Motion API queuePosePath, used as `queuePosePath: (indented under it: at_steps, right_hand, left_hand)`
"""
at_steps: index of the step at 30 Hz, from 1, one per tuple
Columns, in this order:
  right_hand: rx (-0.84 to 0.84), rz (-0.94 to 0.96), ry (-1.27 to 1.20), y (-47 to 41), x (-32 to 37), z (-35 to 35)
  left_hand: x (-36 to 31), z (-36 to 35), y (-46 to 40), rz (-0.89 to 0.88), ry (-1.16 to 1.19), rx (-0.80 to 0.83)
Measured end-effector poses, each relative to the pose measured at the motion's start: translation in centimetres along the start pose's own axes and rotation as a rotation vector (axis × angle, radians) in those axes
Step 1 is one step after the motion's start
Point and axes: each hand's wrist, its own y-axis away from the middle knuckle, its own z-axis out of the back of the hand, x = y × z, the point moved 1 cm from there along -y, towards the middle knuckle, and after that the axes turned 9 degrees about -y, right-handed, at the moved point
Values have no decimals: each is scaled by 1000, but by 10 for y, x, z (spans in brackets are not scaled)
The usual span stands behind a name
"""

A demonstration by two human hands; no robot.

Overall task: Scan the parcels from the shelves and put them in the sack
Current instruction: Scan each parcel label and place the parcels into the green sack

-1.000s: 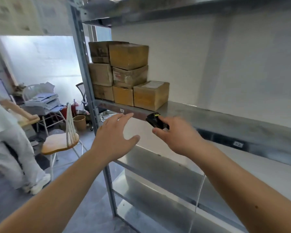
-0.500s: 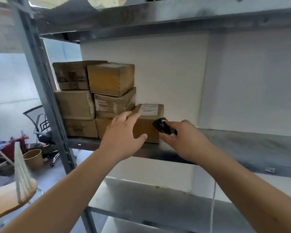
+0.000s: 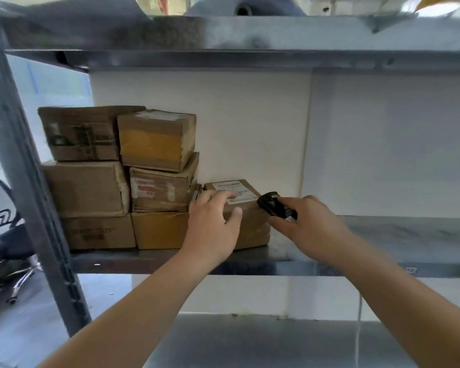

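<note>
Several brown cardboard parcels (image 3: 154, 166) are stacked at the left end of a metal shelf (image 3: 383, 235). One small parcel (image 3: 250, 221) with a white label on top stands alone at the stack's right side. My left hand (image 3: 214, 224) lies on that parcel, fingers across its top front edge and thumb against its front face. My right hand (image 3: 311, 229) holds a small black scanner (image 3: 274, 207) just to the right of the parcel, its tip close to the label's corner. No sack is in view.
A grey upright post (image 3: 24, 181) frames the shelf on the left. Another shelf board (image 3: 250, 35) runs overhead and a lower shelf (image 3: 250, 341) lies below. A black office chair (image 3: 3, 235) stands on the floor at far left. A thin white cord (image 3: 359, 328) hangs under my right arm.
The view has closed in on the shelf. My left hand went from hovering in the air to resting on the small labelled parcel, and the scanner came up beside the parcel's label.
</note>
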Motion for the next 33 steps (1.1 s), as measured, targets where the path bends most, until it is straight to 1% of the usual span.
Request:
queuePosePath:
  at_steps: [1, 3, 4, 6, 8, 13, 14, 16, 19, 22, 33]
  right_hand:
    - [-5, 1, 6, -1, 0, 4]
    - [-4, 12, 3, -3, -1, 11]
    - [3, 14, -1, -5, -1, 14]
    - [20, 15, -5, -6, -1, 19]
    - [31, 21, -13, -8, -1, 24]
    - [54, 45, -7, -12, -3, 36]
    - [58, 53, -7, -12, -4, 39]
    - [65, 76, -19, -12, -8, 45]
    - [98, 100, -87, -9, -15, 50]
    - [124, 120, -125, -3, -20, 53]
    - [155, 138, -152, 29, -42, 78]
  left_hand:
    - [-2, -4, -6, 64, 57, 21]
    - [-8, -9, -21, 256, 245, 72]
    - [-10, -12, -28, 351, 359, 77]
    - [-11, -16, -41, 483, 560, 52]
    - [-10, -19, -50, 552, 670, 45]
    - [-3, -27, -52, 606, 772, 115]
    - [-3, -27, -49, 591, 789, 130]
    - [-3, -26, -42, 504, 736, 147]
    - [-9, -29, -24, 301, 630, 189]
    - [-16, -37, -8, 118, 563, 157]
    - [-32, -56, 15, -10, 203, 18]
